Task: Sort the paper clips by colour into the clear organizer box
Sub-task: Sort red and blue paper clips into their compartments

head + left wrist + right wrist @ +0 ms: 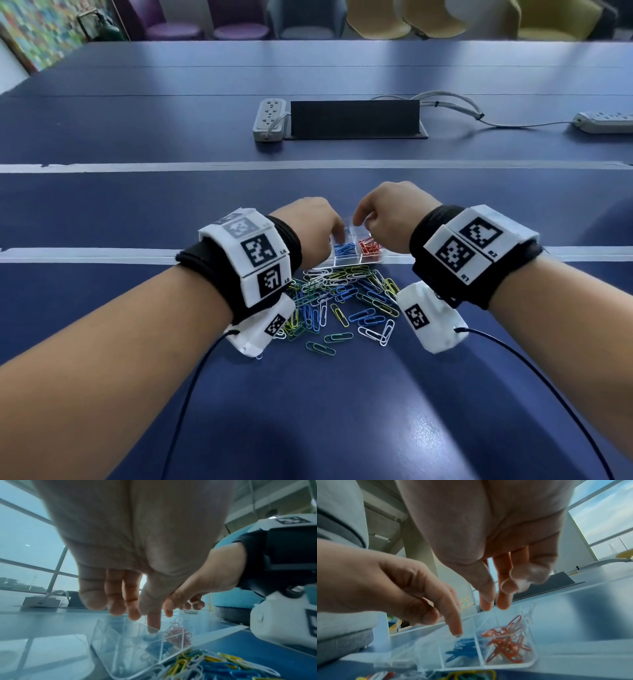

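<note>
Both hands poised over the clear organizer box (pixel 356 255)

Left hand (pixel 313 228) points its index finger down into the blue clips (pixel 462 649), grip released; right hand (pixel 385 214) hangs fingers-down, grasping nothing.

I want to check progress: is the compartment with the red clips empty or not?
Not empty. Red clips lie heaped in the organizer box, beside the blue clips.

1. both hands, left hand (pixel 317 224) and right hand (pixel 387 219), are crowding over the clear organizer box (pixel 356 261).
2. loose paper clips (pixel 342 298) are covering the table (pixel 342 394) between the wrists.
3. open tabletop is lying nearer the person.
</note>
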